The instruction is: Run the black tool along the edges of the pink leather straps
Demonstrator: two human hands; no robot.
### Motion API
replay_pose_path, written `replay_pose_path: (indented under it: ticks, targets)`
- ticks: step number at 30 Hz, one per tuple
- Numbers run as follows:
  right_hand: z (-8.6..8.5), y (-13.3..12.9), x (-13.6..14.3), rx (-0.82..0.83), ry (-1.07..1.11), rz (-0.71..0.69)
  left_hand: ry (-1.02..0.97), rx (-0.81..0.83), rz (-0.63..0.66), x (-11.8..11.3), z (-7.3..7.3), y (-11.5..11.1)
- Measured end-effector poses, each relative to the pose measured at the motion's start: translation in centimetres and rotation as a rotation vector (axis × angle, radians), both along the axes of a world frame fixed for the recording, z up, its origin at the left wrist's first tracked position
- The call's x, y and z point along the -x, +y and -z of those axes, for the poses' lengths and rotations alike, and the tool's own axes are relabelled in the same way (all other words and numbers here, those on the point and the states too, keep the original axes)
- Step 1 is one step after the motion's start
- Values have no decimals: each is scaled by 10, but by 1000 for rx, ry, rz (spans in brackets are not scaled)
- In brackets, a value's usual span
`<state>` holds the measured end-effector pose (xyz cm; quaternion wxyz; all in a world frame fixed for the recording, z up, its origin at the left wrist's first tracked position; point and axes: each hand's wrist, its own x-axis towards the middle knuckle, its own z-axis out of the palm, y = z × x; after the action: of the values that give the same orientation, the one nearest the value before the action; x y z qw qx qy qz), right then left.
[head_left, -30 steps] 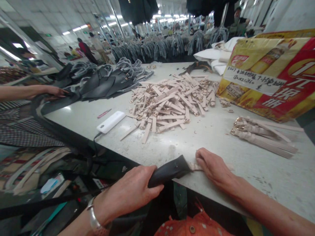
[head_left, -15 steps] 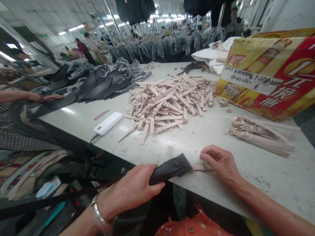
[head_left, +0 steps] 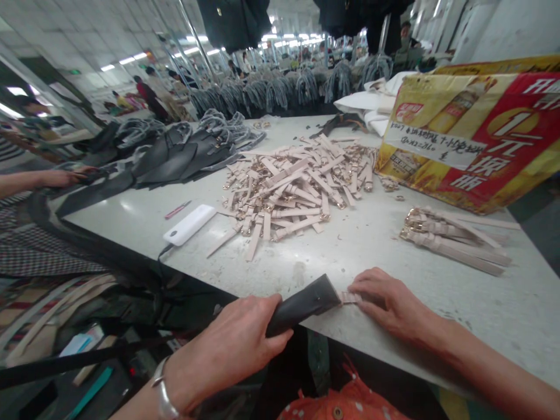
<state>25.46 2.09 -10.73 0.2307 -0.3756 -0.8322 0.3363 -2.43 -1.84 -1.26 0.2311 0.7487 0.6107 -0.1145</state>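
"Where's the black piece (head_left: pixel 306 300)?"

"At the near edge of the table (head_left: pixel 265 277), just one, in the left hand (head_left: pixel 240 326), thumb and fingers curled closed around it; past them its free end points right."

"And the right hand (head_left: pixel 387 297)?"

"Half curled, thumb and forefinger slightly apart about one beige strap (head_left: pixel 350 297) at that end; I can't tell whether they pinch it."

"Farther out?"

"One white device (head_left: pixel 190 224) left, one uncountable heap of straps (head_left: pixel 291 189) beyond, one smaller bundle (head_left: pixel 455 240) right, near one yellow-and-red bag (head_left: pixel 485 134)."
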Motion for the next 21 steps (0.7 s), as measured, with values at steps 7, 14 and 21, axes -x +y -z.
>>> replay_pose_path:
  ticks: [7,14,21]
  targets:
    - [5,0,-3,-24,44,32,91,-21,182,-28,-21,3]
    - [3,0,-4,24,65,16,168,-40,298,-50,-24,17]
    - [2,4,-5,37,84,56,136,-68,271,-51,-15,25]
